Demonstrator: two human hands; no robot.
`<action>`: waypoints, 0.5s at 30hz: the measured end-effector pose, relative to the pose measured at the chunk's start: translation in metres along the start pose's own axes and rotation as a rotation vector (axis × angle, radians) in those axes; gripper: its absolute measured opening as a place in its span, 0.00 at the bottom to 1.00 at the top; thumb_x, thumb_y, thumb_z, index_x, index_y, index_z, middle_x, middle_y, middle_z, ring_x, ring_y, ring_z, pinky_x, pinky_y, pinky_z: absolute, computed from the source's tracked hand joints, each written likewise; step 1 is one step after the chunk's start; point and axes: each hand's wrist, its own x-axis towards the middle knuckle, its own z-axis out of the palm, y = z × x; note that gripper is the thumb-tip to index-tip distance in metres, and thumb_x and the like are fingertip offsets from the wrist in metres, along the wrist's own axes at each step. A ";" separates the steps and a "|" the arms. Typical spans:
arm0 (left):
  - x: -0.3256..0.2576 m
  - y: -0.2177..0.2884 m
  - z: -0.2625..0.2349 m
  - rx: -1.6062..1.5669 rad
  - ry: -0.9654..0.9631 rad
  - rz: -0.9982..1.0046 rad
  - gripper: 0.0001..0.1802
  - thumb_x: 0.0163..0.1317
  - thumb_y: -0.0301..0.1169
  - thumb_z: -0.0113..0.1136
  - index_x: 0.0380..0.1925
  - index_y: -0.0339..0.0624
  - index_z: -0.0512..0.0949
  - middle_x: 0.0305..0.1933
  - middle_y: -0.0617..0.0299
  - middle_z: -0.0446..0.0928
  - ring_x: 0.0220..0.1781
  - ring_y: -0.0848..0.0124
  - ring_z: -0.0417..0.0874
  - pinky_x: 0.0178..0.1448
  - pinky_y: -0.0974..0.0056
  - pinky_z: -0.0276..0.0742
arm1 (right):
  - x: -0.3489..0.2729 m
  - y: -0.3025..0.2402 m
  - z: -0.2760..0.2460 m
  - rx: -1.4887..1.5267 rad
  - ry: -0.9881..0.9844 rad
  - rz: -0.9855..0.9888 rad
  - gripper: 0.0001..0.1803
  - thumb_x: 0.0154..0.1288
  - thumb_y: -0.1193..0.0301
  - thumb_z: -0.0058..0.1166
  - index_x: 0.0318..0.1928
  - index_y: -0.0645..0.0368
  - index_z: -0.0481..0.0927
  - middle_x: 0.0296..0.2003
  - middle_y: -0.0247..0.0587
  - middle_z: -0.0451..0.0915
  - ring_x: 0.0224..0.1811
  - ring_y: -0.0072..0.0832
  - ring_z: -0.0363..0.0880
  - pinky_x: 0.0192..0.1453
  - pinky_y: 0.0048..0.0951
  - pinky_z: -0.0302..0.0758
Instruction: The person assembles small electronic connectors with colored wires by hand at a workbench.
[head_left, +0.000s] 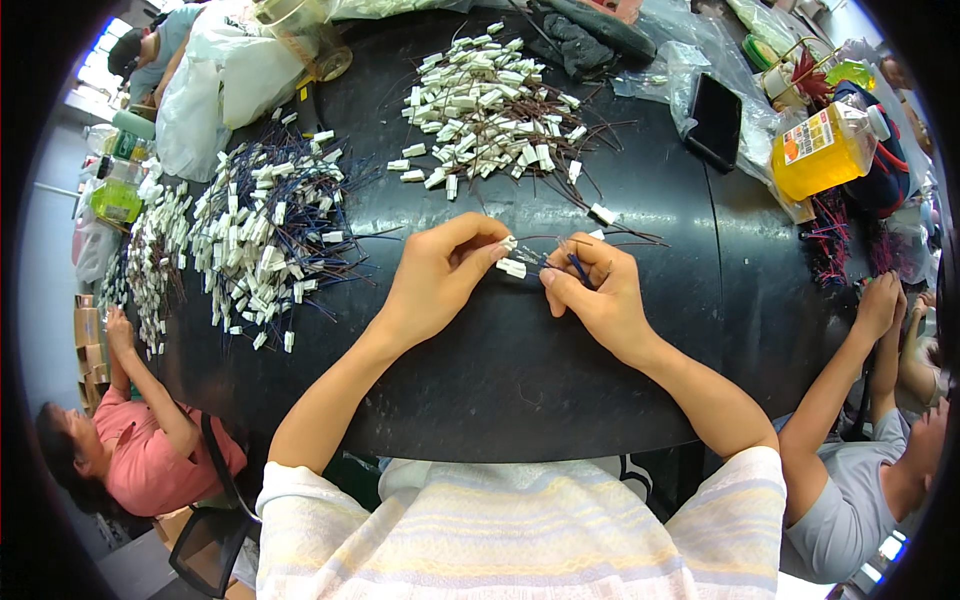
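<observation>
Here both hands [520,275] pinch connector [511,267] (white)

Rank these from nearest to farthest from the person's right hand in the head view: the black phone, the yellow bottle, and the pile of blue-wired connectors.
From the right hand:
1. Black phone, up and to the right, lying on clear plastic.
2. Yellow bottle, farther right, past the phone.
3. Pile of blue-wired connectors, across on the left side of the black table.
</observation>
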 end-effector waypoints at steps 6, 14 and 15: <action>-0.014 -0.003 -0.003 -0.239 -0.067 -0.088 0.08 0.60 0.24 0.54 0.38 0.31 0.75 0.37 0.63 0.76 0.40 0.79 0.75 0.46 0.74 0.69 | -0.001 -0.004 0.002 -0.096 0.006 0.058 0.05 0.53 0.77 0.55 0.26 0.64 0.73 0.17 0.30 0.71 0.18 0.13 0.67 0.23 0.17 0.62; -0.019 0.002 -0.004 -0.250 -0.050 -0.081 0.08 0.60 0.22 0.54 0.39 0.31 0.76 0.37 0.63 0.76 0.40 0.79 0.75 0.45 0.74 0.69 | -0.002 -0.006 0.003 -0.114 0.002 0.060 0.05 0.52 0.77 0.56 0.24 0.65 0.74 0.16 0.28 0.70 0.19 0.11 0.67 0.22 0.17 0.62; -0.020 0.002 -0.004 -0.239 -0.047 -0.075 0.08 0.59 0.22 0.54 0.38 0.31 0.76 0.37 0.63 0.76 0.40 0.79 0.75 0.45 0.75 0.69 | -0.002 -0.006 0.002 -0.114 0.001 0.060 0.05 0.52 0.77 0.56 0.24 0.65 0.74 0.16 0.28 0.70 0.19 0.11 0.67 0.22 0.17 0.62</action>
